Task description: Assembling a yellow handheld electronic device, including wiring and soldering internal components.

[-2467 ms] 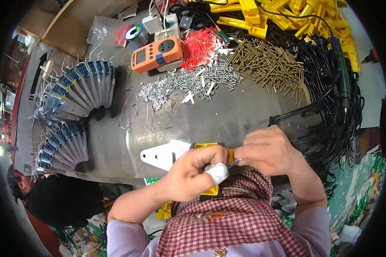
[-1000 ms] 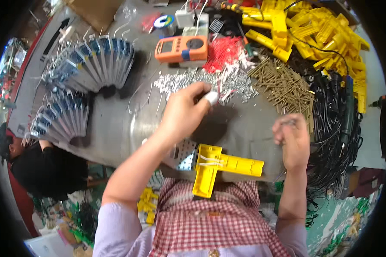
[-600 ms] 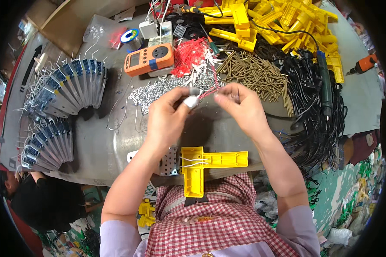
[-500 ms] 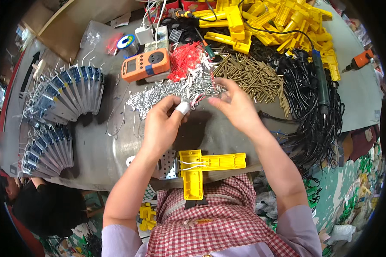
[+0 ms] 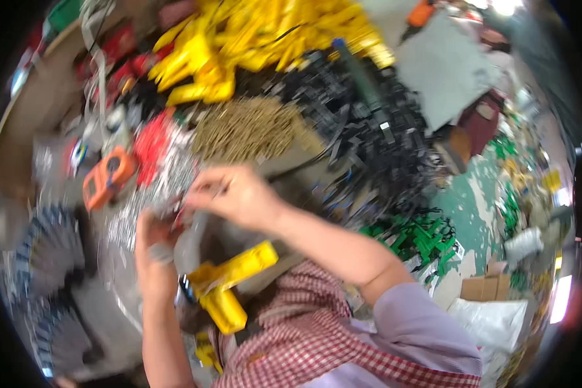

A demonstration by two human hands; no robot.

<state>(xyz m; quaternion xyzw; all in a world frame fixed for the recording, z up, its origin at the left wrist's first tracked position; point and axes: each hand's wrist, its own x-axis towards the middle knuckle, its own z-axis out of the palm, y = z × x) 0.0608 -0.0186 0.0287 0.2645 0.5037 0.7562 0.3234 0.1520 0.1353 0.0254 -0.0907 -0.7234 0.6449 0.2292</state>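
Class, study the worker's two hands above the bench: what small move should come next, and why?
Probably to steady the reddish item between the fingers: the left hand and right hand are close together around it, and blur hides how firmly either grips. The yellow shell lies nearer the body, apparently held by neither hand, so it can likely wait.

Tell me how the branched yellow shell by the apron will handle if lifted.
The yellow shell is probably stiff, as its branches look straight and moulded. It may feel light for its size, since it appears hollow. Its branching shape should keep it from rolling, though blur hides finer detail.
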